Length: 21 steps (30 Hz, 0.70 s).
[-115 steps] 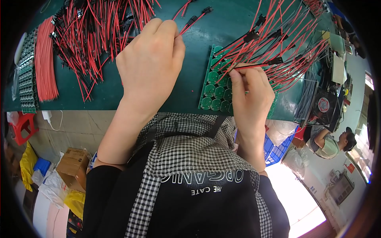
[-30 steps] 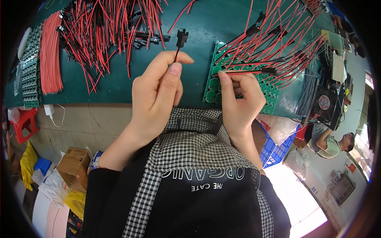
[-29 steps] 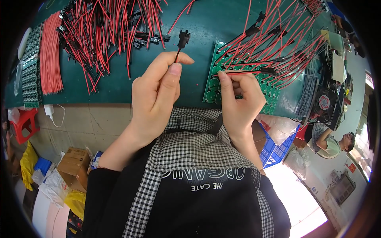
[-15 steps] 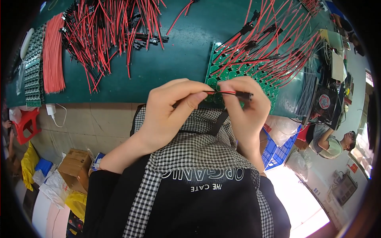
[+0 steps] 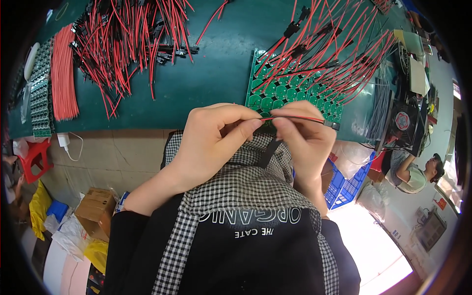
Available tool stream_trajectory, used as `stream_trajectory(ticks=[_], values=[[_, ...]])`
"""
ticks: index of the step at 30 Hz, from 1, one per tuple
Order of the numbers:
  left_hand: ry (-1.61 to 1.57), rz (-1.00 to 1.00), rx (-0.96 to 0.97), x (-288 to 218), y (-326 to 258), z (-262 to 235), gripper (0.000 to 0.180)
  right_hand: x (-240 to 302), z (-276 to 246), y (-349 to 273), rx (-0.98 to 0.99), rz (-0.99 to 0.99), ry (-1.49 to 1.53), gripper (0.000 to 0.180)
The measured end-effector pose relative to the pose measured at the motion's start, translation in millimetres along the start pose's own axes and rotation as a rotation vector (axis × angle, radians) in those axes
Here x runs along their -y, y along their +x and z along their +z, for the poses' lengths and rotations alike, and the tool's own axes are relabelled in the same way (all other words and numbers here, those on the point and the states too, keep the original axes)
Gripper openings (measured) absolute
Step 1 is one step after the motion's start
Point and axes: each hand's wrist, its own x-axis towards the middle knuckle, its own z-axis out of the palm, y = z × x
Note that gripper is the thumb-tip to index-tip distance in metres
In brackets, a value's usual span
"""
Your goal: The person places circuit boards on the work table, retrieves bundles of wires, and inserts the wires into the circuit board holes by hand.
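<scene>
A red and black wire lead (image 5: 300,117) stretches between my two hands, just in front of the table's near edge. My left hand (image 5: 211,140) pinches its left end between thumb and fingertips; that tip is hidden. My right hand (image 5: 307,140) pinches the lead a little further right, and the wire runs on across its fingers to a black plug (image 5: 335,126). Just beyond the hands lies a green circuit board panel (image 5: 282,92) with rows of round sections. Several red and black leads with black connectors (image 5: 292,29) are spread over its far and right parts.
A big heap of red and black leads (image 5: 113,54) covers the table's far left. Beside it lie a bundle of red wires (image 5: 64,78) and stacked green boards (image 5: 42,93). Grey wires (image 5: 378,113) and a small fan (image 5: 402,120) are at right. Another person (image 5: 413,172) sits beyond.
My right hand has turned, so the wire now lies across its fingers, with the plug further right. Both hands still pinch the lead. The view has shifted slightly.
</scene>
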Motion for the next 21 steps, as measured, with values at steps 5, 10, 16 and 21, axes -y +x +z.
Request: stream_trajectory(ticks=[5, 10, 16, 21], values=[[0.094, -0.057, 0.202, -5, 8, -8, 0.012, -4, -2, 2, 0.138, -0.044, -0.045, 0.012], [0.804, 0.549, -0.44, -7, 35, -18, 0.016, -19, -4, 21, -0.228, -0.124, -0.236, 0.008], [1.394, 0.519, -0.575, -2, 70, -42, 0.017, -22, 3, 32, -0.303, -0.25, -0.462, 0.011], [1.373, 0.522, -0.558, -2, 72, -42, 0.013, -23, 2, 32, -0.293, -0.229, -0.46, 0.011]])
